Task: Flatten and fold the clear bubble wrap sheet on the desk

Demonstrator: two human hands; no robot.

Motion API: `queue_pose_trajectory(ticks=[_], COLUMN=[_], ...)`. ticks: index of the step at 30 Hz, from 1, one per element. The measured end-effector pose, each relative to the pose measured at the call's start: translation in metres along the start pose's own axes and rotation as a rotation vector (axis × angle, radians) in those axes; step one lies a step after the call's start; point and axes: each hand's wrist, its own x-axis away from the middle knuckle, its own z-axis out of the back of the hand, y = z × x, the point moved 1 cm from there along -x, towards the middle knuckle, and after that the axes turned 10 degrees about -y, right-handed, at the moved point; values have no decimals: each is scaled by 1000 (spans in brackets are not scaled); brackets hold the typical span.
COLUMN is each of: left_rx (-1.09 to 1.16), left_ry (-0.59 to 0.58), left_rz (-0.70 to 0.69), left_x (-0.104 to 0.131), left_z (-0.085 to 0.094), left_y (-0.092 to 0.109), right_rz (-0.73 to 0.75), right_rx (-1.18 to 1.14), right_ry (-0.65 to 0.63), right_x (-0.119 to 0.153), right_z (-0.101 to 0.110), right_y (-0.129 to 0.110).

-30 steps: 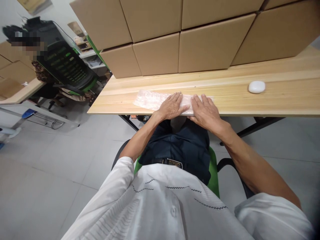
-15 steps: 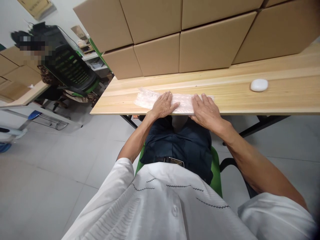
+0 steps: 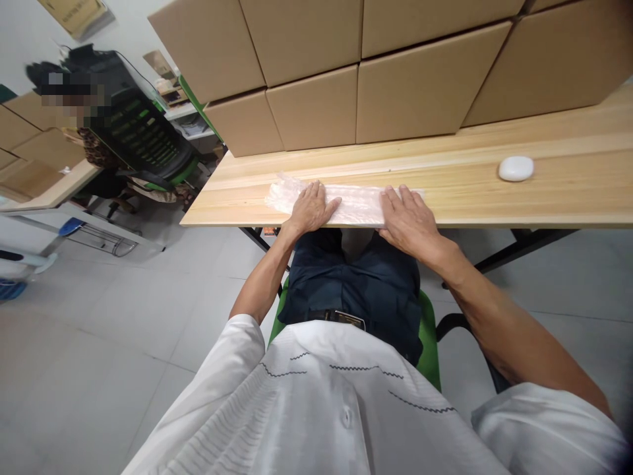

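Observation:
A strip of clear, pinkish bubble wrap (image 3: 359, 203) lies flat along the front edge of the wooden table (image 3: 459, 191). My left hand (image 3: 310, 208) rests flat on its left part, thumb spread to the right. On its right end lies my right hand (image 3: 406, 218), palm down with the fingers stretched forward. The wrap shows between both hands and sticks out to the left of my left hand. Whether anything lies under the wrap cannot be seen.
A white rounded case (image 3: 515, 168) sits on the table at the right. Stacked cardboard boxes (image 3: 311, 109) line the table's back. At the far left a person (image 3: 93, 145) sits on a black chair (image 3: 143, 125) by another desk (image 3: 64, 188).
My left hand has slid a little to the left along the wrap, baring more of its middle. My right hand stays on the right end.

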Motion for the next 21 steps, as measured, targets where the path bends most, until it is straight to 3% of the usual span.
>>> queue_pose_trajectory(ticks=[21], left_rx=[-42], left_ry=[-17], left_rz=[193], left_x=[6], left_z=[9], left_y=[-8], right_rz=[9], right_rx=[47], right_ry=[44], right_x=[-2], right_z=[-8], right_y=[2])
